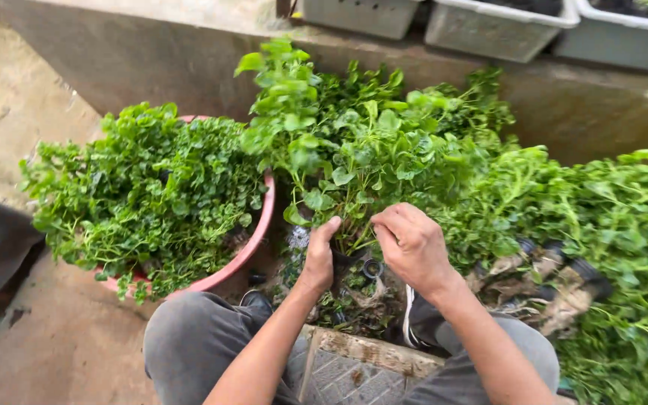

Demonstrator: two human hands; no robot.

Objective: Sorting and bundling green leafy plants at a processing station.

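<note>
Both hands, left hand (319, 255) and right hand (412, 244), grip a leafy green bunch (354, 150) beside a pink basin (253, 240).

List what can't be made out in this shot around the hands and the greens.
All in the head view:
- What the right hand pinches: hidden by its curled fingers.
- Stem bases of the bunch of greens: covered by both hands and leaves.
- Left hand palm side: turned away.
- Inside of the pink basin: buried under leaves.
- Grey tubs: cut off by the top edge.
</note>
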